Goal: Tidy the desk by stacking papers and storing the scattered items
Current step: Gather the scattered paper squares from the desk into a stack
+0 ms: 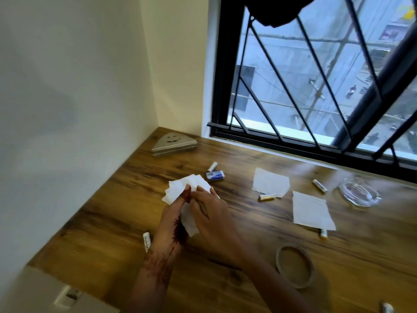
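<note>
Battery (pixel 387 308) (bottom edge) cut off, label unreadable

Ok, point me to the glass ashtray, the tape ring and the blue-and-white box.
glass ashtray (pixel 360 193): head view, on its clear bottom, near the middle.
tape ring (pixel 279 263): head view, on its left cardboard wall.
blue-and-white box (pixel 215 175): head view, on its blue top face.

Both hands' fingers (pixel 204 190) grip a paper stack (pixel 180 190) over the desk (pixel 112 211)
</note>
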### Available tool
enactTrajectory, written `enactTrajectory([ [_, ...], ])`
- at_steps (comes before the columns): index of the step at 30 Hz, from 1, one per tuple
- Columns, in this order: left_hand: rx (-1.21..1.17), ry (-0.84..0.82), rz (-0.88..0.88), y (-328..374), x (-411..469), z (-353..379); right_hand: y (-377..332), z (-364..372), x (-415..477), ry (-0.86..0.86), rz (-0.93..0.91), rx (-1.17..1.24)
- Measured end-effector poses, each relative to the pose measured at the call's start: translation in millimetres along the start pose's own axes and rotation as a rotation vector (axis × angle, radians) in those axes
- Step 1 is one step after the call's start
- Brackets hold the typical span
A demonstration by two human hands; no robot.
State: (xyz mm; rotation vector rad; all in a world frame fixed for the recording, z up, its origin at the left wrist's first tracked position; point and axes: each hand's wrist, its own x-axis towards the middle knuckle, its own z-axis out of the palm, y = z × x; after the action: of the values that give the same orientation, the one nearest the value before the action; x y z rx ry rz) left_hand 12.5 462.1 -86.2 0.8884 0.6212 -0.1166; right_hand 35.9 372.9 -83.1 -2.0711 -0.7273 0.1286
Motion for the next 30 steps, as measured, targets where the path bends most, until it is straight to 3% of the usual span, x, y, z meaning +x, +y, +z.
enactTrajectory([
  [2, -0.034, -0.017, 0.084, -10, 7, 7, 10, -19, -9, 0.013, 0.017, 0.066],
  [5, -0.094, 0.040, 0.055, -23, 11, 27, 30, -50, -21, 0.196, 0.014, 0.172],
  [8, -0.064, 0.068, 0.091, -31, 10, 52, 68, -89, -33, 0.293, -0.004, -0.024],
  [10, -0.095, 0.074, 0.094, -39, 12, 58, 101, -117, -45, 0.260, 0.038, -0.226],
  [15, -0.109, 0.075, 0.032, -54, 4, 83, 173, -175, -85, -0.022, 0.251, -0.638],
  [18, -0.115, 0.064, -0.008, -62, -5, 98, 196, -184, -93, -0.103, 0.258, -0.809],
  [21, -0.119, 0.073, -0.003, -71, -8, 100, 207, -180, -91, -0.113, 0.246, -0.895],
  [24, -0.057, 0.131, 0.030, -81, -7, 96, 215, -174, -88, -0.017, 0.151, -0.953],
  [26, -0.036, 0.152, 0.051, -83, -9, 97, 213, -171, -87, 0.041, 0.147, -0.886],
  [30, -0.053, 0.183, 0.079, -89, -12, 97, 190, -172, -83, 0.361, 0.310, -0.403],
])
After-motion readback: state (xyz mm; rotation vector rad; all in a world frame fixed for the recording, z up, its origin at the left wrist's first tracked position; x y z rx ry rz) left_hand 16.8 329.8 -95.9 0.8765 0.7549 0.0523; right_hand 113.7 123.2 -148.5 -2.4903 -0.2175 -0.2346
